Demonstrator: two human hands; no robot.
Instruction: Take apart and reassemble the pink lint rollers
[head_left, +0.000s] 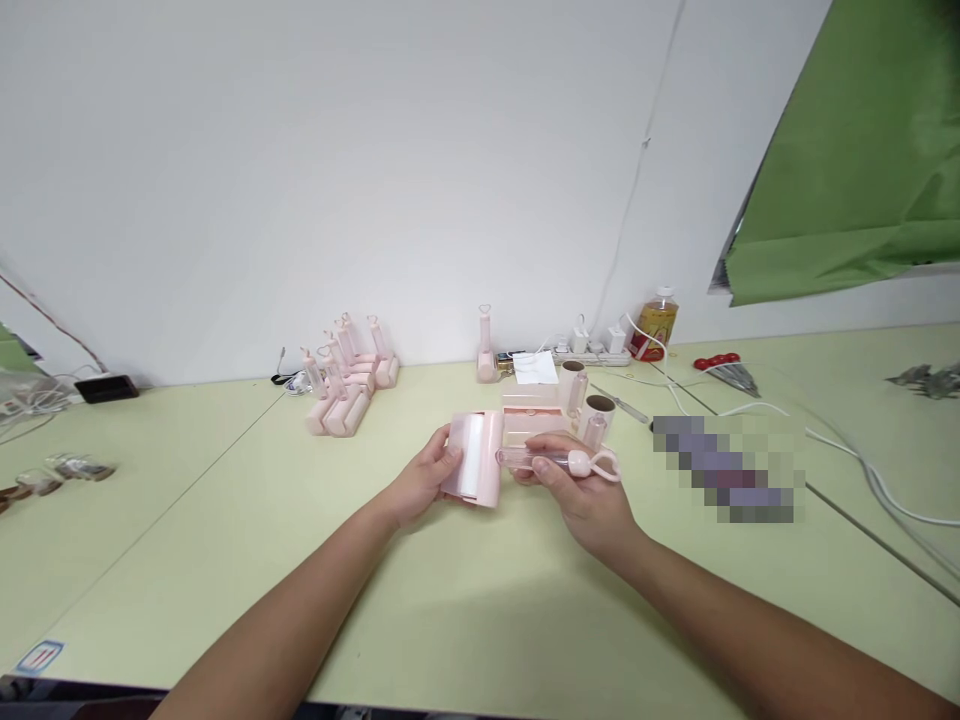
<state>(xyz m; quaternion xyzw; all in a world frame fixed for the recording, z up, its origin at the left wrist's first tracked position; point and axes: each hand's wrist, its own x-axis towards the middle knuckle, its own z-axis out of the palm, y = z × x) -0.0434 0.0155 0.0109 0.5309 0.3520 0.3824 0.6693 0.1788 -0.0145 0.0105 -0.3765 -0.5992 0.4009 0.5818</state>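
Note:
My left hand (427, 477) is closed around the left end of a pink lint roller case (489, 470), with a white sticky roll (471, 455) showing inside it. In my right hand (592, 505), thumb and fingers grip a clear lint roller handle (536, 459) that ends in a pink heart-shaped loop (607, 465). The handle's left tip meets the right side of the case; whether it is joined there I cannot tell. Just behind my right hand lie more pink case parts (529, 400), partly hidden, and two upright rolls with brown cores (599, 405) beside clear handles (595, 432).
Several assembled lint rollers (341, 410) are grouped at the back left, and a single one (485, 365) stands by the wall. A power strip (611, 357), a drink bottle (656, 325), red-handled scissors (716, 362) and white cables (862, 455) lie to the right. A black device (106, 388) sits far left.

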